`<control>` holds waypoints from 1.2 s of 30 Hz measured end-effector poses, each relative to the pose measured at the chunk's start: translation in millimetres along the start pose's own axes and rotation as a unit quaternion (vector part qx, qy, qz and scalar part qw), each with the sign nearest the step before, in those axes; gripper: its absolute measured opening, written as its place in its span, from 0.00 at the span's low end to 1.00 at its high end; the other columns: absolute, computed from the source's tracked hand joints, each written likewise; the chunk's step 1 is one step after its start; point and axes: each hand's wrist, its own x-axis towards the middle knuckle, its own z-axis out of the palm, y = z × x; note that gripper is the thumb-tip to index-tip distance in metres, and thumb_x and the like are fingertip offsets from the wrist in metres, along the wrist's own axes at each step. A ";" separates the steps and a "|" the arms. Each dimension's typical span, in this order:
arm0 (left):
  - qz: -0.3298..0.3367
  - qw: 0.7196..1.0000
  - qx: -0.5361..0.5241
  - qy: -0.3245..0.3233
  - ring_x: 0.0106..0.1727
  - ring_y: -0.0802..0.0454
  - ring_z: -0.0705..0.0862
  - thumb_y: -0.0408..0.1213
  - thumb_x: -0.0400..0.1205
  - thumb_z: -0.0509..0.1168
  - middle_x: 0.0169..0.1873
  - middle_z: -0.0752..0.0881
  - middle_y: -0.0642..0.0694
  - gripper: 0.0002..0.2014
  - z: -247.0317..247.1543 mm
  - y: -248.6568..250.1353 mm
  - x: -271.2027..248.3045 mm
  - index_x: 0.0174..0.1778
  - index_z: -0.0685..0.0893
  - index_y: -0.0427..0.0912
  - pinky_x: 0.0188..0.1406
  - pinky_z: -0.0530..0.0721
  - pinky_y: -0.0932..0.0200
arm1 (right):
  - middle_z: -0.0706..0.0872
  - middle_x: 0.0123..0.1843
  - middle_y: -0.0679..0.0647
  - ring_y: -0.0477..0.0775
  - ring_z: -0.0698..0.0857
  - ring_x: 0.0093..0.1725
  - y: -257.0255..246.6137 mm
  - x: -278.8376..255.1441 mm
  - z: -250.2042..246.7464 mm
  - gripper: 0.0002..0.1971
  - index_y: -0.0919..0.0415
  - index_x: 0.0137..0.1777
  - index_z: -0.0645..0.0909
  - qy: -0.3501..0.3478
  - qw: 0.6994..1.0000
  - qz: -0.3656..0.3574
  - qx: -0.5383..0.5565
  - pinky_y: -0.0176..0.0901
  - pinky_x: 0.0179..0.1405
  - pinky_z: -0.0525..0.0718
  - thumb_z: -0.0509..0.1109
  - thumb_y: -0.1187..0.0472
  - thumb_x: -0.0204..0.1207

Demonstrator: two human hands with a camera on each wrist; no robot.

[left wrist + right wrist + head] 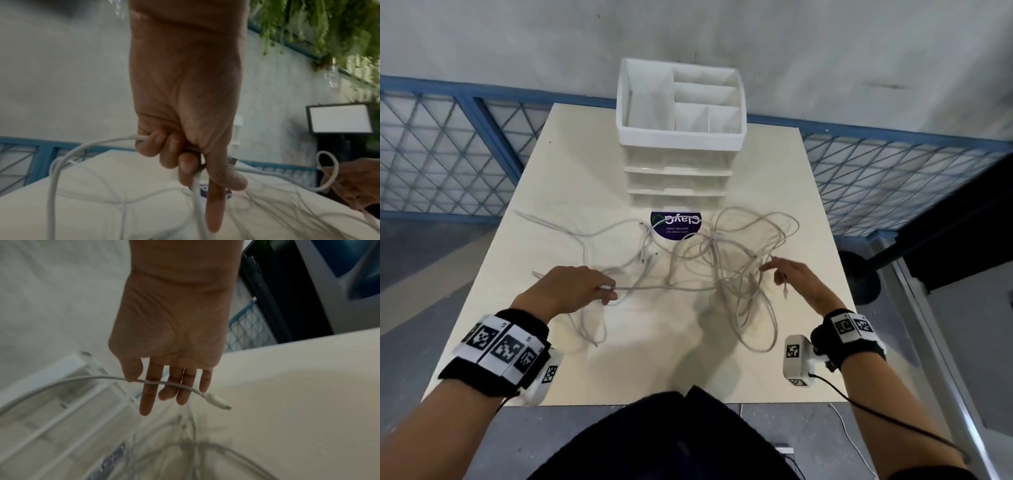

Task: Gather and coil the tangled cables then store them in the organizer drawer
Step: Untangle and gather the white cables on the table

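On the cream table [774,359], seen from the head camera, there's a proper mess of thin white cables [722,274], all looping over each other, sprawled across the middle of the tabletop just in front of the organizer [681,137]. That's a white plastic unit with an open divided tray on top and shut drawers [678,180] below, and a round purple sticker [676,226] sits at its foot, partly under the cables. The left hand [577,287] has its fingers curled round one strand at the near left of the tangle, and the strand runs off to the right into the heap. The right hand [796,282] is at the right side of the pile, index finger poking out, with a cable end dangling from it. From the left wrist camera, the left hand [185,113] has three fingers folded over a smooth white cable [55,178] while the index finger points straight down. From the right wrist camera, the right hand [170,337] has its fingers mostly straight and slightly spread, the thumb pressing a cable [61,382] against the index finger, and its white plug [216,400] sticks out past the fingers.
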 end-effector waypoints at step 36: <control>0.161 0.639 -0.733 0.170 0.51 0.41 0.88 0.43 0.88 0.46 0.52 0.88 0.39 0.15 -57.0 102.4 47.2 0.44 0.74 0.43 0.41 0.85 0.52 | 0.84 0.35 0.56 0.41 0.83 0.32 -154.1 5.9 95.5 0.03 0.66 0.44 0.81 -0.068 0.971 -0.168 0.154 0.27 0.33 0.77 0.73 0.68 0.73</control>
